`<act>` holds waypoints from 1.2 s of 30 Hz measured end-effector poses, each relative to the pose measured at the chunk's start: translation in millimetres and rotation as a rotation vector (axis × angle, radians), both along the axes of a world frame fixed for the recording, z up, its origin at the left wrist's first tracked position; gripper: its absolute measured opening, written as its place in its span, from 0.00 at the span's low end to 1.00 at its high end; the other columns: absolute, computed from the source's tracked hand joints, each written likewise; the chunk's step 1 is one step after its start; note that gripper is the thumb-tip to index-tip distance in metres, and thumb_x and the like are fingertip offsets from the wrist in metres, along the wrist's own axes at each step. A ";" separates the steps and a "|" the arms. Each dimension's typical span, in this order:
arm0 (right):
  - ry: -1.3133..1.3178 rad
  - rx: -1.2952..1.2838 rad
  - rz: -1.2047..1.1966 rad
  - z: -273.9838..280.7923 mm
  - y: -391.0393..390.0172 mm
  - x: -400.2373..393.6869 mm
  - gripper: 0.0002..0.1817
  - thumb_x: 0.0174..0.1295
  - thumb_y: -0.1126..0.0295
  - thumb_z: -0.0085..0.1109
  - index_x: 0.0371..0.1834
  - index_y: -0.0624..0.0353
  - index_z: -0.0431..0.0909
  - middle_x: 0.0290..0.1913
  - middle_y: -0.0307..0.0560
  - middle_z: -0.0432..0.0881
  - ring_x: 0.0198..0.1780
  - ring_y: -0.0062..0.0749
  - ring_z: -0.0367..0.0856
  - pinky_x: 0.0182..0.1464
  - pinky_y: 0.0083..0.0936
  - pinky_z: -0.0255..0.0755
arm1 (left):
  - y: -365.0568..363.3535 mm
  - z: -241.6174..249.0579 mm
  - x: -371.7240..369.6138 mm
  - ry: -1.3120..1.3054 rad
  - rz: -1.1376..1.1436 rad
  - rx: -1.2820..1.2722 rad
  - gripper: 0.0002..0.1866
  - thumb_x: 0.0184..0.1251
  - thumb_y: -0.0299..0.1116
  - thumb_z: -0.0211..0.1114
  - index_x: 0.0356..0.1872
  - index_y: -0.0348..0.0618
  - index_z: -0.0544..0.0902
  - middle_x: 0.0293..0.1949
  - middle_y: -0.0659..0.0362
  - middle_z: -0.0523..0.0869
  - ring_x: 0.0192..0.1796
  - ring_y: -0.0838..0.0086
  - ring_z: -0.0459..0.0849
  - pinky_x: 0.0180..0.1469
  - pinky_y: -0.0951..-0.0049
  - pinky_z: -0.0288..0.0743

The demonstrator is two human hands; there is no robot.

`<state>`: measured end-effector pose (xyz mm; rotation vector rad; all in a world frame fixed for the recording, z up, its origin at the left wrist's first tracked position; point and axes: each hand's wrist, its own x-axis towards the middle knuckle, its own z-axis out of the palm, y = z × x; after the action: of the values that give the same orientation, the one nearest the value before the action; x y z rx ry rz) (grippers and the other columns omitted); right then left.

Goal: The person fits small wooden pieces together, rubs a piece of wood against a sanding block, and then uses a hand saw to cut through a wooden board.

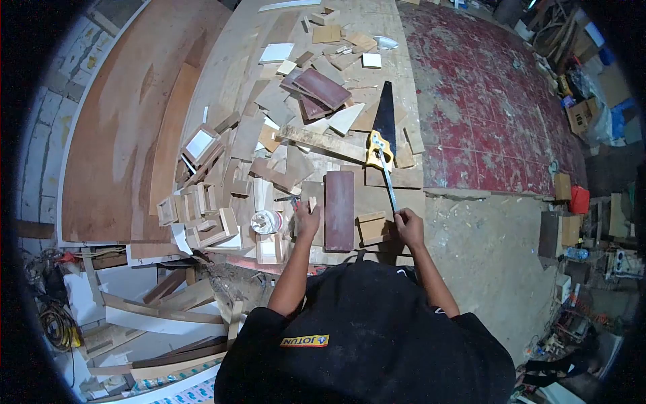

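Note:
My left hand [307, 219] is closed near the front edge of the worktable, with a small pale wood piece [312, 204] at its fingertips. Just beside it lie a dark slim tool [288, 199] and a round white container [264, 222]. My right hand [408, 227] pinches the lower end of a thin metal strip [389, 187], which slants up to the yellow handle of a handsaw [380, 151]. Between my hands a reddish-brown board [339, 211] lies upright in view. A small tan wooden piece [372, 227] rests left of my right hand.
Scattered wood offcuts [269, 101] cover much of the worktable [235, 40]. Small wooden frames [202, 205] sit at its left. A large brown panel [121, 135] lies further left. Beyond the right edge are a red tiled area [484, 101] and concrete floor [478, 249].

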<state>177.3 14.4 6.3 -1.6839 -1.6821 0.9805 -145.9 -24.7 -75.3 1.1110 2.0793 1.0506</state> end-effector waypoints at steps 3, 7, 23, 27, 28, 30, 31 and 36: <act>-0.039 -0.114 -0.086 1.6 -4.8 10.4 0.07 0.60 0.70 0.61 0.32 0.64 0.80 0.23 0.47 0.82 0.25 0.24 0.79 0.32 0.25 0.73 | 2.7 -41.5 -10.6 0.193 0.086 -0.171 0.23 0.61 0.39 0.67 0.55 0.41 0.74 0.34 0.51 0.84 0.28 0.67 0.83 0.28 0.73 0.76; -0.032 -0.023 -0.115 -2.9 -5.6 22.9 0.08 0.60 0.69 0.61 0.31 0.64 0.80 0.23 0.47 0.81 0.24 0.24 0.78 0.32 0.25 0.73 | 9.3 -11.7 -2.3 0.211 0.097 -0.005 0.32 0.58 0.36 0.68 0.62 0.41 0.66 0.44 0.47 0.82 0.39 0.62 0.84 0.34 0.67 0.79; -0.189 -0.052 -0.113 -16.2 22.3 14.9 0.10 0.55 0.68 0.64 0.37 0.60 0.83 0.33 0.53 0.85 0.35 0.40 0.84 0.40 0.31 0.77 | 7.5 83.8 24.5 0.127 0.094 -0.158 0.27 0.55 0.30 0.60 0.58 0.39 0.67 0.51 0.41 0.77 0.53 0.45 0.77 0.56 0.52 0.71; -0.348 -0.237 -0.060 -11.4 37.1 -2.7 0.17 0.51 0.58 0.69 0.37 0.58 0.82 0.36 0.51 0.86 0.40 0.45 0.85 0.43 0.35 0.78 | 13.0 54.9 36.8 0.337 -0.286 0.100 0.27 0.56 0.34 0.61 0.59 0.42 0.69 0.51 0.44 0.77 0.53 0.48 0.77 0.55 0.55 0.71; -0.374 -0.266 -0.035 -11.5 40.6 -6.4 0.18 0.49 0.56 0.70 0.37 0.57 0.82 0.37 0.51 0.86 0.41 0.45 0.85 0.44 0.37 0.78 | 12.3 68.9 46.3 0.295 -0.401 -0.005 0.30 0.55 0.38 0.64 0.59 0.43 0.69 0.53 0.45 0.76 0.56 0.49 0.75 0.59 0.54 0.68; -0.419 -0.264 -0.018 -12.6 41.4 -10.6 0.17 0.50 0.58 0.69 0.37 0.56 0.82 0.36 0.52 0.86 0.39 0.46 0.85 0.43 0.38 0.78 | 5.7 73.3 71.8 0.378 -0.507 -0.002 0.32 0.54 0.40 0.66 0.61 0.42 0.68 0.55 0.46 0.74 0.58 0.50 0.73 0.60 0.53 0.66; -0.430 -0.246 -0.016 -13.5 42.3 -11.1 0.15 0.50 0.60 0.68 0.37 0.56 0.82 0.36 0.52 0.86 0.39 0.47 0.85 0.43 0.38 0.78 | 4.7 75.3 82.8 0.469 -0.598 0.004 0.35 0.52 0.43 0.68 0.62 0.42 0.67 0.56 0.46 0.73 0.60 0.50 0.71 0.62 0.52 0.64; -0.376 -0.263 -0.032 -21.5 40.3 3.0 0.13 0.51 0.64 0.63 0.37 0.59 0.81 0.36 0.55 0.85 0.40 0.50 0.84 0.44 0.41 0.77 | -4.9 89.8 118.1 0.405 -0.826 -0.076 0.57 0.42 0.52 0.75 0.71 0.36 0.53 0.66 0.42 0.62 0.70 0.48 0.59 0.70 0.48 0.51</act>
<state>180.3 54.7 -15.3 -2.1721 -1.8108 0.9468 -27.8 -29.6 14.5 2.0106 1.6106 0.3531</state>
